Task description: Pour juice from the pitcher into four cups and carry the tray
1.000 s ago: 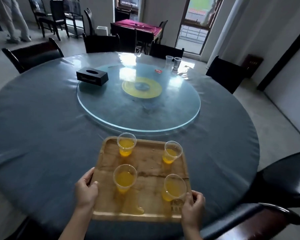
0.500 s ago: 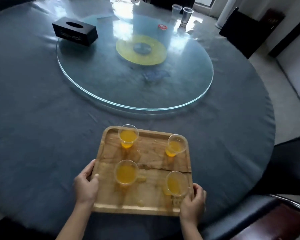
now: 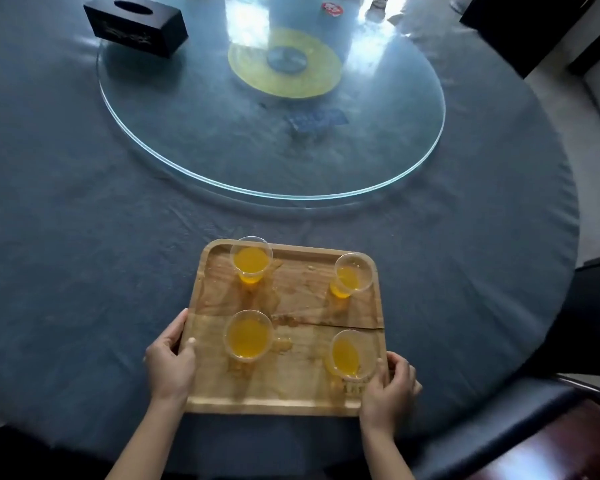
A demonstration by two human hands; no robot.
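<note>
A wooden tray (image 3: pixel 305 303) lies on the dark tablecloth at the near edge of the round table. On it stand several clear plastic cups of orange juice: far left (image 3: pixel 250 259), far right (image 3: pixel 352 276), near left (image 3: pixel 247 336), near right (image 3: pixel 350 355). Wet patches of spilled juice mark the tray floor. My left hand (image 3: pixel 171 358) grips the tray's left rim near the front corner. My right hand (image 3: pixel 388 388) grips the front right corner, thumb next to the near-right cup. No pitcher is in view.
A glass turntable (image 3: pixel 222 140) with a yellow centre disc (image 3: pixel 284 64) covers the table's middle. A black tissue box (image 3: pixel 136 27) sits on its far left. Dark chairs stand at the right (image 3: pixel 596 306) and near right (image 3: pixel 499 431).
The view has tilted down and closer over the table. The tray has edged further onto the table, and both hands keep their hold on its rims.
</note>
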